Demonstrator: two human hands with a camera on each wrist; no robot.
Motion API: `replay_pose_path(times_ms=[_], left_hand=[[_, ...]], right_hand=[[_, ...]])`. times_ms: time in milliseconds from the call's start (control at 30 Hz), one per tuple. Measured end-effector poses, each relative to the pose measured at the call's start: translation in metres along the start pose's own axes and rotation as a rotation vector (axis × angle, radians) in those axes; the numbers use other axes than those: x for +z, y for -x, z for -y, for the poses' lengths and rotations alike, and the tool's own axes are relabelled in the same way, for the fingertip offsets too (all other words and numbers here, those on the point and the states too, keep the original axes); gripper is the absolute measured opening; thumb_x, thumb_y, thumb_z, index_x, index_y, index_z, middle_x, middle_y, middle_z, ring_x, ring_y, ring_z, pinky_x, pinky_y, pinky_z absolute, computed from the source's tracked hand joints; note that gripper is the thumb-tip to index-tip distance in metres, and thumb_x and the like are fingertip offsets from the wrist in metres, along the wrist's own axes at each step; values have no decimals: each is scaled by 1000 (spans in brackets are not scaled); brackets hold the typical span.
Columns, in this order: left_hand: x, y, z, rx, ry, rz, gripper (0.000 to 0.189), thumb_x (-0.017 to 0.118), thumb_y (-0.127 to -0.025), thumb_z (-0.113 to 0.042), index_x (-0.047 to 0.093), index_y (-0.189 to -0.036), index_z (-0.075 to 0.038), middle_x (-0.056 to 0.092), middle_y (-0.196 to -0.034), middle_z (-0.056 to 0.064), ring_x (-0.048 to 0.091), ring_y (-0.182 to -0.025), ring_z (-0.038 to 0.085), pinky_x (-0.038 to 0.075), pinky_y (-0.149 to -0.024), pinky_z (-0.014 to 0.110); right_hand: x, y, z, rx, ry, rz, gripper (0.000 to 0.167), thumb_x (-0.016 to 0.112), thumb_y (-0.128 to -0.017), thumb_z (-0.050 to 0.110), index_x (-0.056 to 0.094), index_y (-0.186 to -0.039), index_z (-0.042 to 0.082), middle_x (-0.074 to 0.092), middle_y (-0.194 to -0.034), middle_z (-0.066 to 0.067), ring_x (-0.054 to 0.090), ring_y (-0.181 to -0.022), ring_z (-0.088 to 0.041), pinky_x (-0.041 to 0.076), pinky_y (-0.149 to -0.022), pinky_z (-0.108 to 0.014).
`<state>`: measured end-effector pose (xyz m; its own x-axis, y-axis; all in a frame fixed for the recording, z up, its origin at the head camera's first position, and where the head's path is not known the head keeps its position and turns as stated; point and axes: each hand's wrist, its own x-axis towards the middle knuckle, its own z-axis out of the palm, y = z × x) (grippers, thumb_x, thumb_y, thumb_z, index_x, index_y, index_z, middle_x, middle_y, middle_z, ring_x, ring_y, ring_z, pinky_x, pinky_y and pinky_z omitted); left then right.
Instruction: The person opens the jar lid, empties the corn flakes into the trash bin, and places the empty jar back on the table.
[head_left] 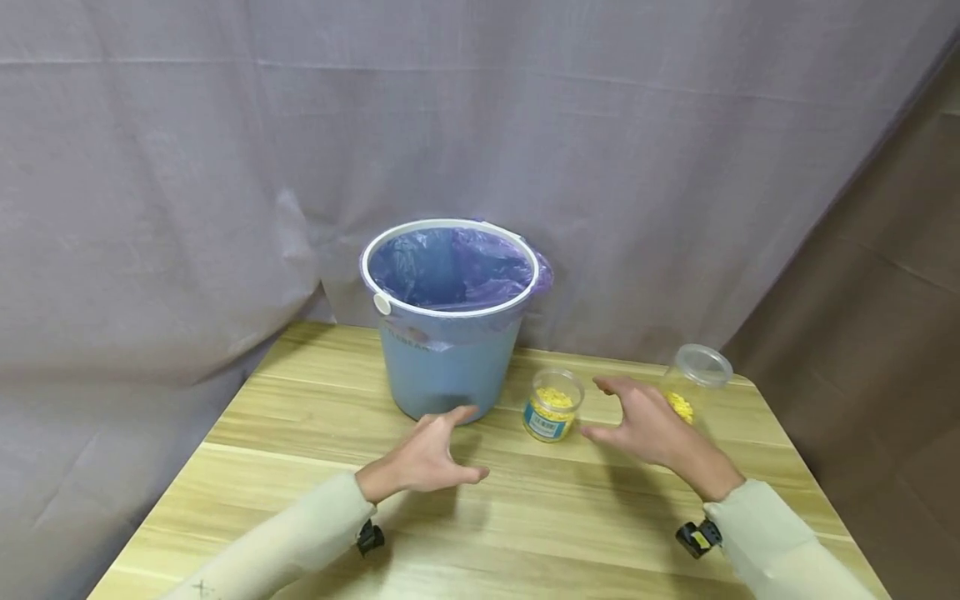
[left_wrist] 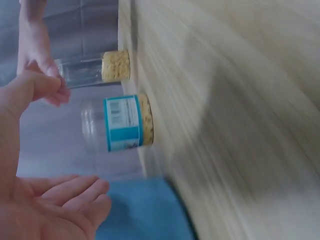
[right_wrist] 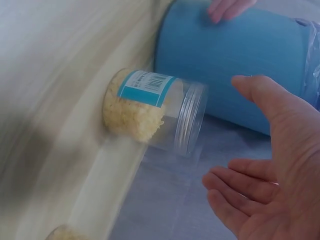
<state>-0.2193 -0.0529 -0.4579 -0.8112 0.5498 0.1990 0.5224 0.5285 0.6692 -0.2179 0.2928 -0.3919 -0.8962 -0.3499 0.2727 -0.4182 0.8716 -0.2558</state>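
Observation:
A clear jar [head_left: 553, 408] with yellow bits inside and a blue-and-white barcode label stands upright on the table, between my two hands. My right hand [head_left: 647, 423] is just to its right, thumb and fingers spread and empty; a gap separates them from the jar [right_wrist: 145, 110] in the right wrist view. My left hand [head_left: 427, 457] hovers in front of the blue bucket [head_left: 442, 367], thumb apart from the fingers, holding nothing. Behind my right hand is a taller clear jar [head_left: 702, 367] with yellow bits at its bottom, partly hidden. Whether the labelled jar has a lid, I cannot tell.
The bucket has a white rim [head_left: 450, 313] and a purple plastic liner [head_left: 487, 267]. It stands near the back of the wooden table [head_left: 525, 533], by a grey curtain [head_left: 420, 108]. The taller jar is near the table's right back corner.

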Motion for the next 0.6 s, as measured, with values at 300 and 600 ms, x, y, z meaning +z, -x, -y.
replay_pose_path(times_ms=[300, 600], left_hand=[[40, -46, -4, -141, 114, -9, 99, 87, -79, -46, 44, -158, -4, 58, -155, 17, 58, -141, 38, 50, -117, 51], [78, -78, -3, -219, 177, -82, 105, 88, -78, -43, 38, -161, -2, 53, -158, 20, 53, -145, 40, 47, -120, 54]], right_hand=[[15, -28, -2, 23, -21, -19, 83, 90, -78, 46, 64, -132, -11, 71, -124, -29, 70, -112, -47, 61, -93, -61], [28, -44, -5, 69, -47, 46, 90, 91, -77, 48, 59, -135, -14, 69, -125, -32, 69, -113, -48, 61, -94, -61]])
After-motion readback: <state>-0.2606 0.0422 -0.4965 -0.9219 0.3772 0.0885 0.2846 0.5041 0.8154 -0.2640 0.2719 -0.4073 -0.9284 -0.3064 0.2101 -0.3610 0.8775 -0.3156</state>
